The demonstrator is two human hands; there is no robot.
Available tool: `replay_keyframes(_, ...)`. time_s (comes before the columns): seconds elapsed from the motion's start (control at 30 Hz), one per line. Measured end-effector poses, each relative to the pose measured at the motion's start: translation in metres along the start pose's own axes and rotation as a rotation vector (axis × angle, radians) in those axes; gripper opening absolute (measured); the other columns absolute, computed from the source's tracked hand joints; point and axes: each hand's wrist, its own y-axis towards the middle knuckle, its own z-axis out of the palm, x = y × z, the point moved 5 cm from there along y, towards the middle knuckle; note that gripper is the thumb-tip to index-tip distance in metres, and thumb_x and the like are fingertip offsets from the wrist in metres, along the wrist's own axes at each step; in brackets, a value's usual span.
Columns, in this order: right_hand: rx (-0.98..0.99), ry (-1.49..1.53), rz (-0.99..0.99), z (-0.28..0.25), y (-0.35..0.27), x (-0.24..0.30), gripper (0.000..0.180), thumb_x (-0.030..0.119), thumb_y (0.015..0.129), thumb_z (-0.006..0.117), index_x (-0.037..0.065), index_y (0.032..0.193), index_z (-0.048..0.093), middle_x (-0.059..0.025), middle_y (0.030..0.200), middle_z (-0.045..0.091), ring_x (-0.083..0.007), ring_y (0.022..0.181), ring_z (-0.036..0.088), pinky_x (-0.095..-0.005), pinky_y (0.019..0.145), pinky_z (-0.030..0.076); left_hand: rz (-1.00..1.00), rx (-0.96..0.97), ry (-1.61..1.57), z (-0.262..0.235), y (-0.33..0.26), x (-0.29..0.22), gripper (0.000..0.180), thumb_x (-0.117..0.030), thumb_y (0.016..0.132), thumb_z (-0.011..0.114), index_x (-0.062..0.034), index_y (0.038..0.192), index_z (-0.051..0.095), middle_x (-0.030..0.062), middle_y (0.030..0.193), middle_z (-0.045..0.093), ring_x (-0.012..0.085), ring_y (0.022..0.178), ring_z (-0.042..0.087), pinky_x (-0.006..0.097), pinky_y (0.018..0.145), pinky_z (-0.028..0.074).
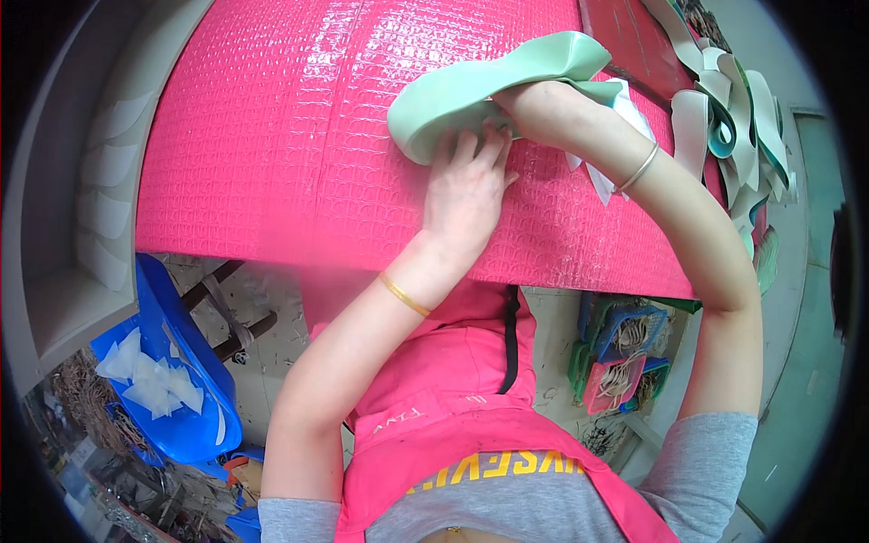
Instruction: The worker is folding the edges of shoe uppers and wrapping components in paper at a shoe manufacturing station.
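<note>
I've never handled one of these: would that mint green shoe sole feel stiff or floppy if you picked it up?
Probably bendy rather than stiff: the sole curves in a wave as the left hand presses its edge. It looks thin and moulded, so likely light. Its smooth sheen hints it could be a little slippery. The right hand is mostly hidden behind it.

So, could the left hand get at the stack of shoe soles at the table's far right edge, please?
Probably not without effort: the left hand presses the mint-green sole, and the right forearm lies across the way to the stack of soles.
</note>
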Motion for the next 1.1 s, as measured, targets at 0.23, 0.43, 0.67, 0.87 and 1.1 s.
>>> replay_keyframes(0.23,-0.211,0.012,0.326,-0.001,-0.01,0.001,0.03,0.02,0.076,0.047,0.009,0.103,0.055,-0.0061,0.101,0.055,-0.0162,0.101,0.049,-0.0242,0.087,0.039,-0.032,-0.022,0.009,0.008,0.004,-0.008,0.052,-0.027,0.076,0.058,-0.0028,0.12,0.045,0.0126,0.118,0.044,0.0302,0.109,0.04,0.049,0.096,0.03)
replay_keyframes(0.43,-0.322,0.421,0.351,-0.027,-0.022,-0.003,0.03,0.013,0.072,0.051,0.01,0.102,0.055,-0.0053,0.096,0.055,-0.018,0.094,0.054,-0.0285,0.083,0.042,-0.146,0.025,0.089,0.012,0.006,-0.018,0.054,-0.037,0.078,0.055,-0.0035,0.119,0.046,0.0136,0.12,0.044,0.0325,0.114,0.036,0.058,0.095,0.024)
replay_keyframes(0.67,-0.482,1.599,0.37,-0.022,-0.032,0.047,0.052,0.024,0.083,0.051,0.005,0.128,0.035,-0.0176,0.127,0.04,-0.0349,0.116,0.038,-0.0428,0.098,0.028,0.096,0.154,0.083,-0.034,-0.041,0.048,0.041,-0.007,0.067,0.052,0.0071,0.106,0.052,0.0175,0.096,0.056,0.0251,0.09,0.053,0.033,0.085,0.04)
replay_keyframes(0.87,-0.631,1.308,0.486,-0.045,-0.007,0.036,0.065,0.044,0.078,0.052,0.006,0.129,0.035,-0.0118,0.134,0.034,-0.0273,0.125,0.031,-0.0409,0.102,0.025,0.328,0.459,0.663,-0.049,-0.017,0.035,0.042,-0.012,0.07,0.049,0.0112,0.105,0.053,0.0184,0.092,0.056,0.027,0.091,0.052,0.034,0.091,0.036)
replay_keyframes(1.1,-0.685,1.185,0.699,-0.061,0.027,0.019,0.059,0.045,0.074,0.054,0.014,0.124,0.045,-0.0047,0.129,0.042,-0.0242,0.109,0.043,-0.0394,0.088,0.034,0.514,0.368,0.792,-0.057,-0.009,0.054,0.021,-0.012,0.066,0.051,0.0038,0.075,0.061,0.0132,0.072,0.056,0.0242,0.077,0.053,0.034,0.087,0.038)
